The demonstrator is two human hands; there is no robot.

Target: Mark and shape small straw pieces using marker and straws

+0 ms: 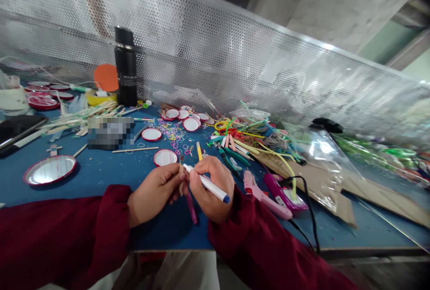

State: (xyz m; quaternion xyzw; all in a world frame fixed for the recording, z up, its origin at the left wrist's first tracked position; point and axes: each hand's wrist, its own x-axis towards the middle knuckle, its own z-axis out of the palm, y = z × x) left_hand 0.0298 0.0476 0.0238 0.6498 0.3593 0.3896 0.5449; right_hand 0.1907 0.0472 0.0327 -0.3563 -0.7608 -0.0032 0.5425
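My left hand (152,194) is closed, pinching a small wooden craft stick (182,170) upright between thumb and fingers. A white marker (213,188) with a blue end sits in the closed fingers of my right hand (218,182). Its tip meets the stick or comes very close to it; I cannot tell which. Just beyond the hands lies a red-rimmed jar lid (165,157). A purple pen (192,209) rests on the table below the fingers. Behind my right hand a yellow stick-like piece (199,150) shows in part.
A pink glue gun (265,198) and a purple power strip (285,194) with a black cord lie right. Pliers (228,160) and tangled coloured cords (268,135) are behind. Small rubber bands (174,135) are scattered mid-table. A black bottle (126,68) stands against the mesh screen (201,53).
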